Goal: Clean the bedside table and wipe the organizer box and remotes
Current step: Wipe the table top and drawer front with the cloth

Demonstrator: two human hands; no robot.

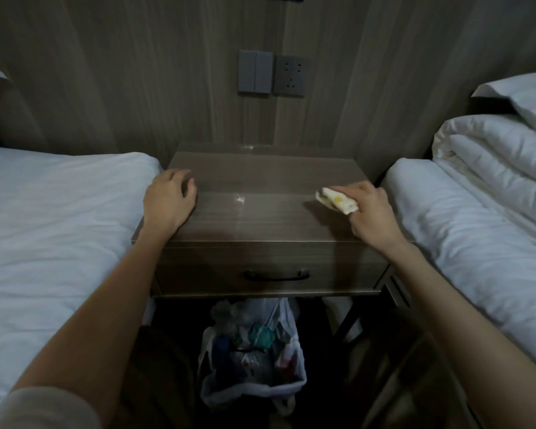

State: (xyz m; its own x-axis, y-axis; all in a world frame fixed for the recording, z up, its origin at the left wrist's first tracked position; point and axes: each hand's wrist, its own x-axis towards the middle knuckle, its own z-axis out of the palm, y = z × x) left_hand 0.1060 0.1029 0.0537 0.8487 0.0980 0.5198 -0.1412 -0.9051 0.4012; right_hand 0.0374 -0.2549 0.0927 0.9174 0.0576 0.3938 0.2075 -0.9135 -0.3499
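The bedside table (260,218) is a grey-brown wooden unit with one drawer and a dark handle (276,275). Its top is bare except for a small white speck patch (240,198) near the middle. My left hand (169,199) rests on the table's left edge, fingers loosely curled, holding nothing. My right hand (369,210) is over the right side of the top and grips a folded white cloth with a yellow mark (336,203). No organizer box or remotes are in view.
White beds flank the table, one on the left (53,218) and one on the right (464,230) with a folded duvet (495,150). A plastic bag of rubbish (254,351) sits on the floor under the table. Wall switches (255,71) and a socket (290,76) are above.
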